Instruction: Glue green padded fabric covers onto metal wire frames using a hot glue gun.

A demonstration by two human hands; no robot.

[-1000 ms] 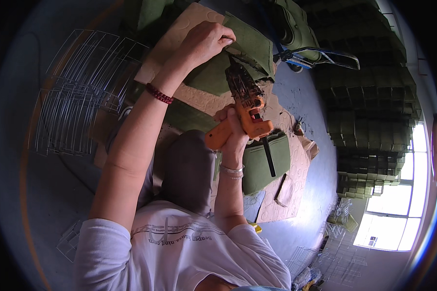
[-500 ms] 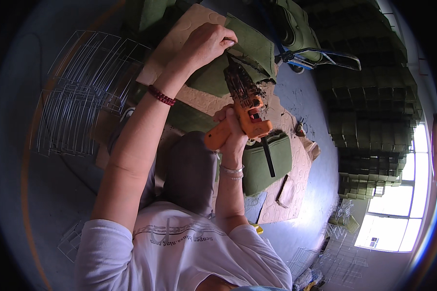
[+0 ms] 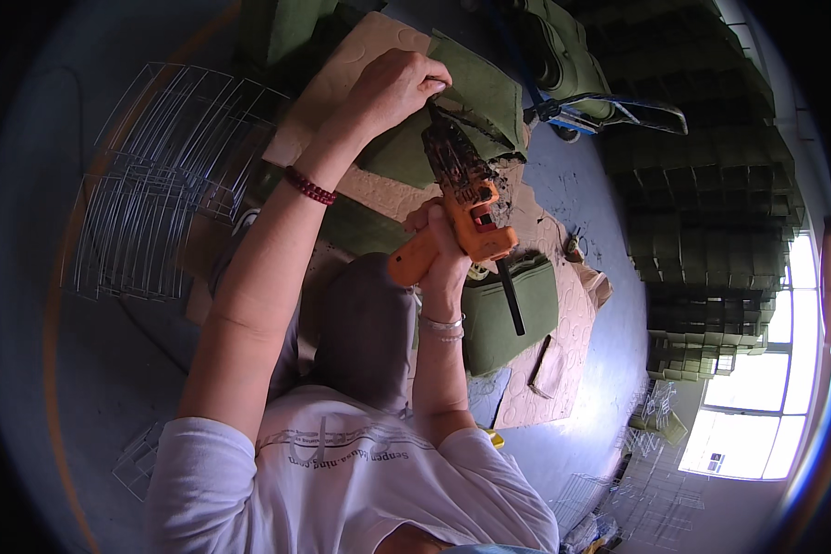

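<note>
My right hand [image 3: 443,249] grips an orange glue gun [image 3: 462,198] by its handle. Its blackened nozzle points up and away, to the edge of a green felt piece [image 3: 475,97]. My left hand [image 3: 392,88] reaches out with the arm stretched and pinches that felt edge right at the nozzle tip. A red bead bracelet [image 3: 307,186] circles the left wrist and a silver bangle [image 3: 441,325] the right one. The felt lies on a tan cardboard sheet [image 3: 563,305] on the floor.
Wire frames [image 3: 157,175] lie spread on the floor to the left. Another green felt pouch [image 3: 512,314] with a black strap lies near my right wrist. Stacks of green felt boxes [image 3: 711,203] stand at right. A blue-handled tool [image 3: 609,106] lies beyond the felt.
The glue gun has tilted slightly, its nozzle staying at the felt edge. My left hand keeps its pinch in the same place.
</note>
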